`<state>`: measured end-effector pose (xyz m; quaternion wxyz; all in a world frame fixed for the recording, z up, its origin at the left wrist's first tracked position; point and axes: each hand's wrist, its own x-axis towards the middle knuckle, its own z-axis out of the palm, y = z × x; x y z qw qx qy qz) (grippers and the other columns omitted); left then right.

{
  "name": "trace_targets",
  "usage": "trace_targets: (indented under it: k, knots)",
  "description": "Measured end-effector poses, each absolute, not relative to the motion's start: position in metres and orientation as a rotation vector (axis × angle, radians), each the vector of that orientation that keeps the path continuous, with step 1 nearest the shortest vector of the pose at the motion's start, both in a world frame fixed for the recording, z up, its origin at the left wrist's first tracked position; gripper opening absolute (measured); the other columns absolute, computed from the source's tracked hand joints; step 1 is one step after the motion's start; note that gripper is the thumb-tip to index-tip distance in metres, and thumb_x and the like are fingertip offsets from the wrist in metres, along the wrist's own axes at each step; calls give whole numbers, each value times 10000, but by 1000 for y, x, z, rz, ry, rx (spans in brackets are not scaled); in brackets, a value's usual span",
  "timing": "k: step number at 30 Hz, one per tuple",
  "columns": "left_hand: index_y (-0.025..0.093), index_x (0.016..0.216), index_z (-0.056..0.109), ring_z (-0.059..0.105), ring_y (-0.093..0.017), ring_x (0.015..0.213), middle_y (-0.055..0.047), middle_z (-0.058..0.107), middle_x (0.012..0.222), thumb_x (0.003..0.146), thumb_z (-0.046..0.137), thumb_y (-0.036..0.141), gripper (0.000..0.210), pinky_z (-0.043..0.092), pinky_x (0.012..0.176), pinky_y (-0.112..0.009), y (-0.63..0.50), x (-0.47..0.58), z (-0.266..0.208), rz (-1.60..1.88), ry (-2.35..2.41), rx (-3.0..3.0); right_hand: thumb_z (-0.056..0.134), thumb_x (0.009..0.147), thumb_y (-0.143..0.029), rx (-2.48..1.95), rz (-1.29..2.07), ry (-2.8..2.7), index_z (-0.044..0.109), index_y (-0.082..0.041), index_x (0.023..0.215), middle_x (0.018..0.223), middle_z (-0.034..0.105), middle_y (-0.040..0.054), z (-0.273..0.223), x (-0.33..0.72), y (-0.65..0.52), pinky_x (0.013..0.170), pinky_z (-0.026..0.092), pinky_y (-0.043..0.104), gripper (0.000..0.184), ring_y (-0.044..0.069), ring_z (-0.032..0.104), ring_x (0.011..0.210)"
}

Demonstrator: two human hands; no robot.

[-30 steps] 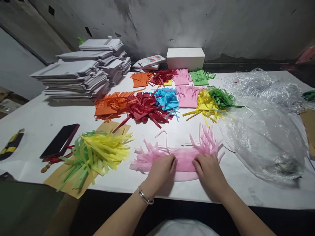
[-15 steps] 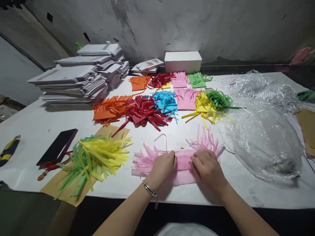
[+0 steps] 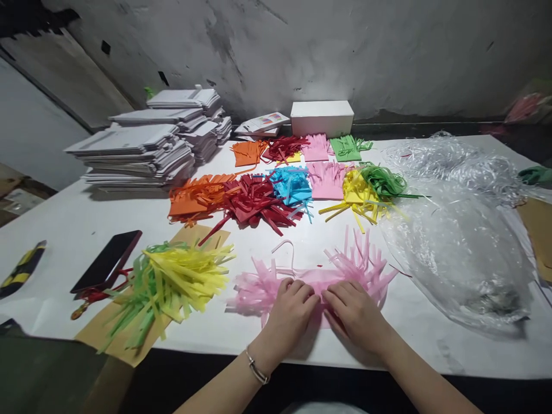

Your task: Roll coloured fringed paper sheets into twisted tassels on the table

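Observation:
A sheet of pink tissue paper (image 3: 254, 287) with both ends cut into fringe lies in front of me on the white tabletop. At its uncut middle, my left hand (image 3: 290, 310) grips the near part with curled fingers; a silver bracelet circles that wrist. My right hand (image 3: 356, 310) has hold of the same middle strip, almost touching the left. The thumbs and the paper's near edge are partly hidden under the hands. A loose pink strip (image 3: 285, 244) curls just beyond the sheet.
Left lie yellow and green fringed tissue (image 3: 185, 276) on brown paper and a phone (image 3: 106, 260). Behind are fringed bundles, including red (image 3: 254, 201) and blue (image 3: 291, 185), stacked white packets (image 3: 129, 144) and a white box (image 3: 322, 118). A clear plastic bag (image 3: 457, 253) sits right.
My hands have come closer together along the middle of the pink paper, the right one moving left. The fingers of both hands now lie over the strip. The view has shifted slightly.

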<state>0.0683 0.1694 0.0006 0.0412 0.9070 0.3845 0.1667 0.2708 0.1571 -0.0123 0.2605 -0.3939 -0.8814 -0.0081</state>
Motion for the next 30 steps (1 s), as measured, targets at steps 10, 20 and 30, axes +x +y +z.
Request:
trace_targets:
  k: [10, 20, 30]
  knots:
    - [197, 864, 653, 590, -233, 870, -36, 696, 864, 950, 560, 131, 143, 375, 849, -424, 169, 50, -7, 421, 1379, 2600, 447, 1001, -136, -1268, -34, -2292, 635, -188, 869, 919, 648, 55, -17, 281, 145, 932, 358, 411, 235, 221, 566, 918]
    - [166, 707, 672, 624, -268, 755, -85, 704, 710, 948, 539, 205, 278, 390, 740, -420, 191, 68, 5, 184, 1605, 2613, 552, 918, -103, -1645, -204, -2160, 637, -141, 817, 844, 615, 131, -11, 267, 163, 802, 362, 473, 137, 287, 515, 828]
    - [171, 952, 661, 593, -297, 979, -114, 707, 1022, 926, 611, 218, 74, 361, 913, -506, 179, 68, 12, 439, 1548, 2629, 501, 950, -63, -1130, -140, -2386, 591, -184, 691, 682, 564, 21, -19, 258, 166, 723, 357, 328, 301, 175, 459, 661]
